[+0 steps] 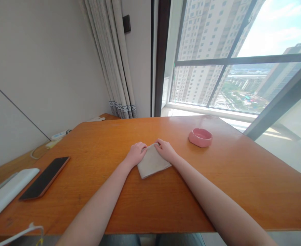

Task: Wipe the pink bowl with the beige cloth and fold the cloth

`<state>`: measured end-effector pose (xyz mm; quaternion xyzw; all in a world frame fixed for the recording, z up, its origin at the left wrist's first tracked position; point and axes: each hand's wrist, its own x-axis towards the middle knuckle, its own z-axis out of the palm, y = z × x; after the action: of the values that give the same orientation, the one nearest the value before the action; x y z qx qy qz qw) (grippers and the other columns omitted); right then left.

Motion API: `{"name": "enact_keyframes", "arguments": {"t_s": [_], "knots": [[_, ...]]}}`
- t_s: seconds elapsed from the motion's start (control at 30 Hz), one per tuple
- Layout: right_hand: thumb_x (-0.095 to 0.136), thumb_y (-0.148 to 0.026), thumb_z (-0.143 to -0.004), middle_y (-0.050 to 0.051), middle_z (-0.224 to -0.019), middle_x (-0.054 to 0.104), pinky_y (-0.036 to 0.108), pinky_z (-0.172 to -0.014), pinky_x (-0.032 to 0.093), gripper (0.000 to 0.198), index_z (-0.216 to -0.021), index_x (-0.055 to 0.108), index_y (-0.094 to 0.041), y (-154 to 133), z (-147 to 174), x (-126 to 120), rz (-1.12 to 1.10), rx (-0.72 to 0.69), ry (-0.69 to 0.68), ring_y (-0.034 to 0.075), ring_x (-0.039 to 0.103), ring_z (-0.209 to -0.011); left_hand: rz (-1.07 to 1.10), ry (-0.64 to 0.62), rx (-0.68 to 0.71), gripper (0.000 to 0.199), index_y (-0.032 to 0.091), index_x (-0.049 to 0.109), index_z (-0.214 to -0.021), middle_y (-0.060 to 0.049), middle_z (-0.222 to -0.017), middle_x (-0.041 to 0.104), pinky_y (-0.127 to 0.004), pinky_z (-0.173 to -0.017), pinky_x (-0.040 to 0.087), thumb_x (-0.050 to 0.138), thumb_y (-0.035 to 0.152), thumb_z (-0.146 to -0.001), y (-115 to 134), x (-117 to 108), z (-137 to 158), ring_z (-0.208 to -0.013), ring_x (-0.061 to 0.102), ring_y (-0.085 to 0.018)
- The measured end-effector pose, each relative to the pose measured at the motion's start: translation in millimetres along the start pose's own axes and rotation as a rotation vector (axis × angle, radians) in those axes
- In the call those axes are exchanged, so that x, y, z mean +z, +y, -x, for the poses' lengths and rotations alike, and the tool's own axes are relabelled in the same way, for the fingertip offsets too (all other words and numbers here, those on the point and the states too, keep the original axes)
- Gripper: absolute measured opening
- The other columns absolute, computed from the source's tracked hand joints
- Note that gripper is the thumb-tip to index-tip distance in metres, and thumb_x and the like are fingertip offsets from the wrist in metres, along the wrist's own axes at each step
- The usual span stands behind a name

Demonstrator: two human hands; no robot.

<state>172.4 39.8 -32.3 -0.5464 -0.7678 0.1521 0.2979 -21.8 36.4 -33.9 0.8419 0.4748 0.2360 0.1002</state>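
A folded beige cloth [152, 164] lies flat on the wooden table [150, 208], turned slightly askew. At its upper left edge is my left hand [136, 152], fingers curled and pressed together on the fabric. My right hand [165, 150] grips the upper right edge in the same way, its fingertips at the far corner. Both hands rest low against the tabletop. Parts of the cloth's side edges are hidden beneath them.
A pink ashtray-like bowl [201, 137] stands to the right. On the left lie a dark flat tablet-like thing [44, 178] and a white elongated device [12, 191]. A white cable [19, 233] hangs at the near left edge. A power strip [59, 135] sits by the wall.
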Motion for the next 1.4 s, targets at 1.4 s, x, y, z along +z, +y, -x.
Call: {"name": "enact_keyframes", "arguments": {"t_s": [1.4], "knots": [[0.029, -0.062, -0.085, 0.008, -0.149, 0.031, 0.047, -0.113, 0.024, 0.070, -0.140, 0.038, -0.020, 156.4, 150.5, -136.3, 0.511, 0.207, -0.139, 0.027, 0.027, -0.138, -0.340, -0.069, -0.310, 0.048, 0.015, 0.044, -0.134, -0.015, -0.146, 0.036, -0.050, -0.110, 0.021, 0.032, 0.032, -0.091, -8.5, 16.2, 3.9, -0.135, 0.031, -0.028]]}}
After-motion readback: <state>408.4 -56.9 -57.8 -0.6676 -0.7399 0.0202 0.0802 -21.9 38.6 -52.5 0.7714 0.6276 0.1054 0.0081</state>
